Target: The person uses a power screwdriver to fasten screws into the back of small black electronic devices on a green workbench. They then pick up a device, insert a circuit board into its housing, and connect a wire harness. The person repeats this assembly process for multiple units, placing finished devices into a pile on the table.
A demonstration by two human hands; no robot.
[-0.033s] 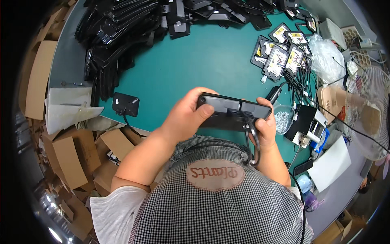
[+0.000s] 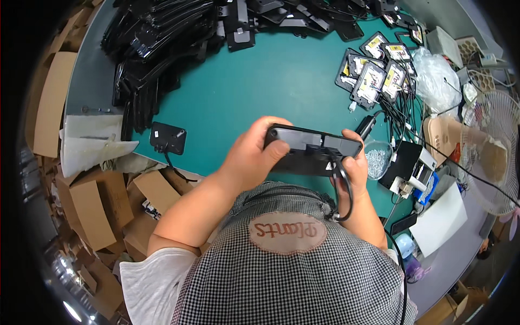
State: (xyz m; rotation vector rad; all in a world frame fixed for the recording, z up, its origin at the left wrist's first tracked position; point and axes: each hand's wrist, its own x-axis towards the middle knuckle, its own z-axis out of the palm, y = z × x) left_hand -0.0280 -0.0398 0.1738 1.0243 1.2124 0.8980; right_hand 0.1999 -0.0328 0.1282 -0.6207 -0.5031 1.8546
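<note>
The black casing [image 2: 300,163] was held in the air above the near edge of the green table [image 2: 260,92], just beyond the person's checked apron [image 2: 303,287]. Little had changed: the black cable [image 2: 347,189] below the casing bowed out wider to the right than a moment earlier, while the casing itself had barely shifted. That suggested careful handling around the cable end.

Both hands were closed on the casing, well apart from each other. The left hand [image 2: 250,154] gripped its left end, thumb pressed across the face, forearm slanting up from lower left. The right hand [image 2: 356,176] gripped its right end, thumb at the lower corner near the cable, forearm rising more steeply.

Right of the casing stood a clear bowl [image 2: 377,157] of small shiny pieces; left of it lay a small black unit [image 2: 169,138].
</note>
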